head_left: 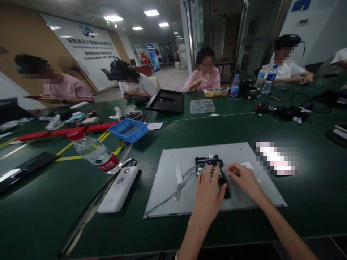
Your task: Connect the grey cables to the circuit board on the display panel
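Note:
A silvery flat panel (168, 184), like the back of a display, lies on the green table. On its middle sits a black plastic frame (227, 191) with a circuit board, partly covered by my hands. My left hand (208, 191) rests over it, fingers spread and touching the board area. Just right of the frame is my right hand (244, 180), its thumb and forefinger pinched together; what they hold, if anything, is too small to name. Thin grey wires (173, 195) run from the frame's left side across the panel. White tape (178, 173) sticks beside them.
Left of the panel lie a white power bank (119, 189) and a tilted water bottle (94, 153). Farther back are a blue basket (128, 130), a black tray (166, 101) and a clear lidded box (202, 106). A phone (275, 159) lies right. Several people sit around the table.

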### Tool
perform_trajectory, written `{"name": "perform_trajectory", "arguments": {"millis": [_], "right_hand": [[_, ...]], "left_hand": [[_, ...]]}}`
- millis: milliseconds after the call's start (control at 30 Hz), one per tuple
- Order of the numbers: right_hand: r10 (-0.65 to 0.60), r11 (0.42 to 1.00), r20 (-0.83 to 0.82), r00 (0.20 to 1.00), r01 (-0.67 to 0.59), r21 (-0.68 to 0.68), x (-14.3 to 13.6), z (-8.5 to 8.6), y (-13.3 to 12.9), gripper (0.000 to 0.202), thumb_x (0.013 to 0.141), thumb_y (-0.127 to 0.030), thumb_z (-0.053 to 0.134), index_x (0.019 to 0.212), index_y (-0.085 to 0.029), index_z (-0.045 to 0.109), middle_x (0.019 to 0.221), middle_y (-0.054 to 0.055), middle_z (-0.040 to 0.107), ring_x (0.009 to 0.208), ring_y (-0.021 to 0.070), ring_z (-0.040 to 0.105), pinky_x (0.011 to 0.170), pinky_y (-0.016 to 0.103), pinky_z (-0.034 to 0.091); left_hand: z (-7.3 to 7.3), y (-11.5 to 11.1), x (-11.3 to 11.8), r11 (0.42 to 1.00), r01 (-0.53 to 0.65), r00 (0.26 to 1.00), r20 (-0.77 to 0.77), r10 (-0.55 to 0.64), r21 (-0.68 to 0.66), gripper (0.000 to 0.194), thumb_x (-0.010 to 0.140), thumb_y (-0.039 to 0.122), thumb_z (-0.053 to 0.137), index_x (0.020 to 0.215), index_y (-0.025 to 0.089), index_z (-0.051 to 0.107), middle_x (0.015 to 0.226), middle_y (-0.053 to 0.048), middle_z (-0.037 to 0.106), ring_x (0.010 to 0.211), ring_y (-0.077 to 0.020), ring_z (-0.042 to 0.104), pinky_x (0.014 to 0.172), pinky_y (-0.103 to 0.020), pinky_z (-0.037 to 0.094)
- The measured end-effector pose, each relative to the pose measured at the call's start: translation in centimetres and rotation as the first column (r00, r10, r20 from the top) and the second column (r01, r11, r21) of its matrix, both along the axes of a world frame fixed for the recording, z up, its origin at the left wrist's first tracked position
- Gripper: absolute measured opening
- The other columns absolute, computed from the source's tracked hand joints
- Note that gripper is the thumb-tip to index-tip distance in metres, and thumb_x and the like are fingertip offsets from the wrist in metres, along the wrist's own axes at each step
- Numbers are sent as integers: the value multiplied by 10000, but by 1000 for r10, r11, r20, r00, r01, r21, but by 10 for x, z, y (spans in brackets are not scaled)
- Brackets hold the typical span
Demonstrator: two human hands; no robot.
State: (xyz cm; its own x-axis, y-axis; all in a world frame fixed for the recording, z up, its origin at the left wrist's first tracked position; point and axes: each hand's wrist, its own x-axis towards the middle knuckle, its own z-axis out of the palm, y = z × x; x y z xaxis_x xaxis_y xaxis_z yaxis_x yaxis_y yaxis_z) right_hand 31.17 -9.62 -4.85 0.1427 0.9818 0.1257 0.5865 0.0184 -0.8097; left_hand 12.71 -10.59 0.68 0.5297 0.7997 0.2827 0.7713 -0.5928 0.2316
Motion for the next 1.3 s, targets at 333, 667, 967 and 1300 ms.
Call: {"name": "perform_trajectory", "arguments": {"millis": [333,667,967,1300], "right_hand": [[-168,986,245,955,166,30,28,-8,-5,258,806,-352,492,963,-201,630,954,63,602,698,169,604,696,314,469],[151,962,376,914,-223,157,-5,30,38,297,834,-253,498,1117,-203,577,1083,72,575,1029,205,518,925,347,396],[227,962,521,823,-271,9,-35,19,89,194,836,-182,494,907,-188,675,959,63,658,939,184,579,860,283,411],[189,967,484,854,-249,62,-22,19,91,210,860,-220,473,943,-201,664,996,54,666,962,184,586,863,293,416]], "left_hand": [[3,95,-111,967,-215,972,67,225,-134,380,811,168,500,1191,167,498,1172,-110,519,1020,-231,552,904,-373,424],[-23,120,-126,939,-102,955,232,185,-330,252,731,133,499,940,184,630,920,-34,616,710,-139,580,718,-269,460],[-30,123,-125,944,-147,946,235,221,-296,237,742,98,457,839,187,653,887,-26,662,794,-161,594,758,-269,440],[-34,125,-124,954,-156,946,239,218,-256,246,748,89,447,862,192,640,891,-26,644,827,-166,588,787,-269,433]]}}
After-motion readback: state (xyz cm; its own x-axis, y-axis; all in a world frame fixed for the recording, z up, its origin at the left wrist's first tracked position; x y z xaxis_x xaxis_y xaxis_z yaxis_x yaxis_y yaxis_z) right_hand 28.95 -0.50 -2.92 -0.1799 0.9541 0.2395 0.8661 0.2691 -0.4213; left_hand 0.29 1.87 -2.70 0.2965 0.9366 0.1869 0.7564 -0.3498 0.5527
